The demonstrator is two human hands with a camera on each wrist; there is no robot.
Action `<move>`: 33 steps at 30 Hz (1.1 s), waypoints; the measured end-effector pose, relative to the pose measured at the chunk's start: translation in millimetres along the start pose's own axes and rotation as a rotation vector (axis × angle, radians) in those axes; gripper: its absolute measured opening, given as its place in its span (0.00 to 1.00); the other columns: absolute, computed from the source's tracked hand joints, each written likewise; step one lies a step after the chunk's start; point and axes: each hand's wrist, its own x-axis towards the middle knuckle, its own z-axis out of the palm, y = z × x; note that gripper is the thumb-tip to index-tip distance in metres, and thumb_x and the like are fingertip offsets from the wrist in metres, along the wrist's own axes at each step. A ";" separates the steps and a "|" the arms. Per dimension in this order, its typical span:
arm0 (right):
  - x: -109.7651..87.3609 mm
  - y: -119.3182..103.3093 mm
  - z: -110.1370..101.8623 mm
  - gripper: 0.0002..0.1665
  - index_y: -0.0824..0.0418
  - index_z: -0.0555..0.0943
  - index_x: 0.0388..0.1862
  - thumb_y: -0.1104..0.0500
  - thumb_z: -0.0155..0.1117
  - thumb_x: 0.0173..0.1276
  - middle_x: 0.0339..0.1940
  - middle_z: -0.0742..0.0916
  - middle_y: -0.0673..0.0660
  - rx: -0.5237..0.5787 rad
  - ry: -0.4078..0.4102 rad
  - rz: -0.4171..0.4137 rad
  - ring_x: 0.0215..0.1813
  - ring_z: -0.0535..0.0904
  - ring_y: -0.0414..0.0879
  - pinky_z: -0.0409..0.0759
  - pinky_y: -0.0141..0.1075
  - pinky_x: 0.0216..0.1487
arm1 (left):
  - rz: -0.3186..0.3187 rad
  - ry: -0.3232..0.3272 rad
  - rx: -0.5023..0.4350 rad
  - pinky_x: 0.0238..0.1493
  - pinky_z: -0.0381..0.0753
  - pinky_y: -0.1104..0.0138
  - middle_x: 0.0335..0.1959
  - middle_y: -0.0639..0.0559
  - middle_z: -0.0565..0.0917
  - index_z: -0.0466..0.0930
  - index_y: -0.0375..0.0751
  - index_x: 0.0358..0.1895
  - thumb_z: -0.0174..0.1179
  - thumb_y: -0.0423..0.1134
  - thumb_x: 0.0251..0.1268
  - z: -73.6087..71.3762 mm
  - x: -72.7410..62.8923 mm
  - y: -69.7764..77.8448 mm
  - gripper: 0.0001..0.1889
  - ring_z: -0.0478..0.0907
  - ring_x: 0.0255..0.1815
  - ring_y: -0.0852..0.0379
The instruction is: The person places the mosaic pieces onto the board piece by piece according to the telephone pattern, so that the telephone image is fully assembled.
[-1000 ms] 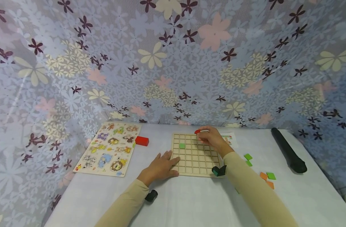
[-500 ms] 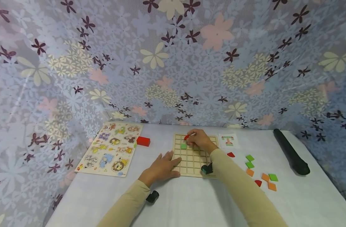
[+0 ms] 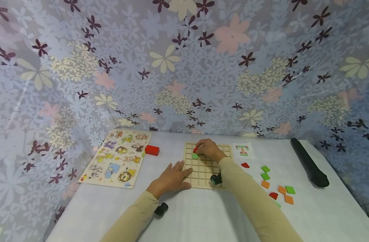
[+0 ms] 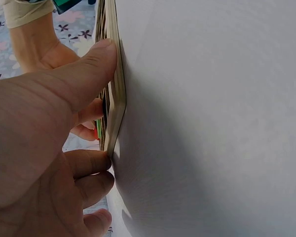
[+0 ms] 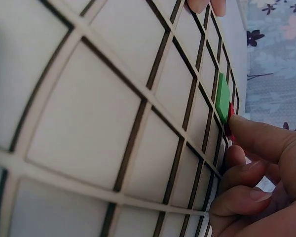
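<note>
A wooden grid board point(image 3: 202, 174) lies on the table with a green square tile point(image 3: 195, 156) in one of its upper left cells. My right hand point(image 3: 209, 149) pinches a red rounded tile point(image 3: 195, 150) between thumb and fingertips, right at the cell above the green one. In the right wrist view the red tile point(image 5: 230, 118) is mostly hidden behind the thumb, beside the green tile point(image 5: 222, 98). My left hand point(image 3: 170, 178) rests at the board's lower left edge, fingers extended. Its thumb point(image 4: 96, 59) lies along the wooden rim in the left wrist view.
Right of the board lie a pattern card point(image 3: 244, 150), a red tile point(image 3: 245, 165), orange tiles point(image 3: 288, 199) and several green tiles point(image 3: 265, 176). A black elongated object point(image 3: 309, 163) lies farther right. Leftward are a red block point(image 3: 152, 150) and an animal puzzle board point(image 3: 114, 159).
My right hand has moved left across the board with the red tile, lowering it to the cell above the green tile. The left hand stays at the board's edge.
</note>
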 end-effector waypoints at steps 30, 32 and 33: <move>-53.5 18.1 -64.8 0.21 0.62 0.78 0.68 0.59 0.56 0.80 0.59 0.81 0.67 0.108 0.119 -0.120 0.50 0.78 0.54 0.81 0.51 0.48 | -0.016 -0.006 0.014 0.80 0.52 0.45 0.81 0.39 0.59 0.66 0.55 0.77 0.61 0.62 0.69 1.3 2.1 0.1 0.36 0.55 0.82 0.42; -77.6 27.9 -83.6 0.22 0.62 0.77 0.69 0.57 0.57 0.80 0.52 0.80 0.67 0.149 0.131 -0.109 0.40 0.75 0.51 0.79 0.48 0.39 | -0.021 -0.010 0.020 0.81 0.51 0.45 0.81 0.39 0.58 0.66 0.55 0.78 0.61 0.62 0.69 0.6 1.4 0.5 0.37 0.54 0.82 0.42; -90.2 32.4 -92.3 0.23 0.62 0.77 0.69 0.55 0.58 0.80 0.49 0.80 0.66 0.157 0.141 -0.095 0.36 0.73 0.50 0.77 0.46 0.35 | -0.026 -0.014 0.027 0.81 0.51 0.45 0.81 0.39 0.58 0.66 0.55 0.78 0.60 0.62 0.70 0.6 1.1 0.2 0.36 0.54 0.82 0.43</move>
